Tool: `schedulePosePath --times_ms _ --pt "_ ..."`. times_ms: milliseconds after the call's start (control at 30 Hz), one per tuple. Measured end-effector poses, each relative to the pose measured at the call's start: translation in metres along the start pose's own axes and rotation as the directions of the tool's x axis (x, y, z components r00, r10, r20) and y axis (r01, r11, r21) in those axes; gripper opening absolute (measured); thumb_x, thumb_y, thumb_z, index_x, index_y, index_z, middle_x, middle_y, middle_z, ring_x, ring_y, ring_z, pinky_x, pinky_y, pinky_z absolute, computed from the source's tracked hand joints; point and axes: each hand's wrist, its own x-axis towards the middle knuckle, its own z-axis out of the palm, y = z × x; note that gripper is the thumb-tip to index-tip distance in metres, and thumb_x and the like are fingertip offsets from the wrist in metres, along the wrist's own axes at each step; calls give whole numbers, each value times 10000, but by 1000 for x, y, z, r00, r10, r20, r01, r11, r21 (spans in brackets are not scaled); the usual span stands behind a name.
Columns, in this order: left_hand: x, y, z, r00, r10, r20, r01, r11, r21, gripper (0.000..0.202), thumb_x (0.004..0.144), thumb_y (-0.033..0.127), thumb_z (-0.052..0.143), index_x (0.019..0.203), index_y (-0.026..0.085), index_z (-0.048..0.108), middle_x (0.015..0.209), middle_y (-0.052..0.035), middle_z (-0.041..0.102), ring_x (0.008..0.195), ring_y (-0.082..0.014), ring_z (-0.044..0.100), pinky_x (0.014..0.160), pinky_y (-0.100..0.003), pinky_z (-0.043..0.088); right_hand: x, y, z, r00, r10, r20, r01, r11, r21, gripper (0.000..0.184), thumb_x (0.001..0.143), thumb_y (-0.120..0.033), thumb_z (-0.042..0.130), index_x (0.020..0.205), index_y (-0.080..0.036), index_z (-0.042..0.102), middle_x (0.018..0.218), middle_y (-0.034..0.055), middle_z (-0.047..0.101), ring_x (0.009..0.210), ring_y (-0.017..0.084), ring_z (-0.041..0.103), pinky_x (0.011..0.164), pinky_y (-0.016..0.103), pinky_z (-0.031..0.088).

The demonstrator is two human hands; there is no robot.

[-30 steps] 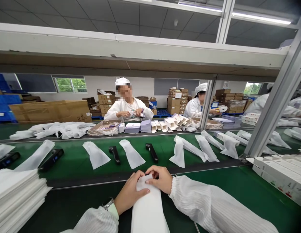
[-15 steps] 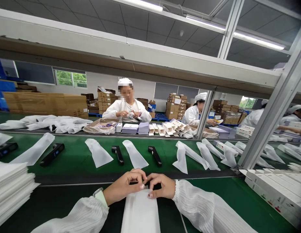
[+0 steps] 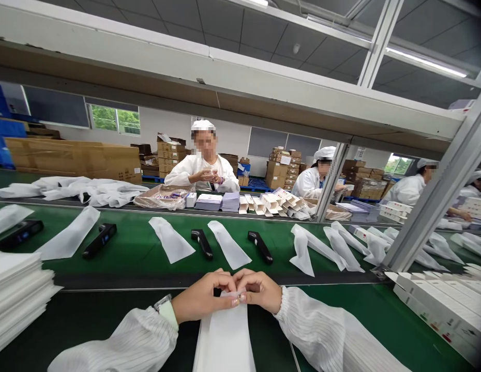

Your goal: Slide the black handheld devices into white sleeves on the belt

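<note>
1. Green belt [image 3: 132,261] crosses the room ahead of me, with loose white pieces [image 3: 228,243] and black devices [image 3: 259,247] spaced along it; a co-worker [image 3: 204,168] in white sits beyond.
2. On the darker near worktop [image 3: 120,302], between the person's two pale sleeves [image 3: 128,338], lies the white wrap [image 3: 227,343], its far end under the fingers.
3. Left hand [image 3: 204,297] and right hand [image 3: 264,292] meet there, thumbs and forefingers drawn into narrow pinches on that end. How many layers they've caught, I can't tell.
4. It looks light and soft to me, likely to bend or crease if pushed; probably a bit slick, so layers could slide over one another.
5. Best hold, I'd judge, is the far edge, fingertips only, a hand at either side, with the rest lying flat.
6. Off left stands a stack of white sheets [image 3: 19,305]; off right, white cartons [image 3: 438,315].
</note>
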Motion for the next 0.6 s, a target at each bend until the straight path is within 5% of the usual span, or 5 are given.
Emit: schedulePosePath --times_ms 167,333,433,500,600 --pt "-1 -3 2 1000 2 -26 -3 1000 -19 198 727 375 502 688 186 547 733 14 410 722 -127 404 695 -240 344 -2 4 4 997 2 -80 -6 999 -54 176 625 -290 633 637 -134 551 667 -2 496 598 84 467 569 223 386" --pt "-5 1 -4 998 64 22 -65 998 28 330 718 391 511 501 149 452 852 -5 398 857 -155 380 816 -270 307 5 2 -17 975 78 208 -54 991 -120 245 623 -371 609 633 -129 572 788 33 538 699 122 512 643 249 407" --pt "-4 1 -4 997 77 -12 -78 996 -40 357 763 391 447 501 151 410 808 -9 434 831 -148 388 786 -246 322 22 1 -54 983 64 -171 -119 936 -331 316 702 -427 498 836 -152 578 922 77 544 885 188 501 789 338 370" --pt "-2 -2 -2 998 34 -51 -37 997 -67 351 778 401 417 527 156 413 746 -3 425 775 -139 397 751 -237 335 34 5 -80 808 61 -586 -381 812 -441 360 683 -370 543 983 -170 527 1028 116 504 1011 253 428 854 435 292" --pt "1 -6 1 994 -68 -81 66 998 -18 302 763 425 433 607 167 460 739 6 392 765 -140 389 756 -253 330 46 13 -105 584 129 -801 -616 714 -334 507 591 -200 641 1068 -150 476 1048 171 488 1087 341 338 863 542 194"
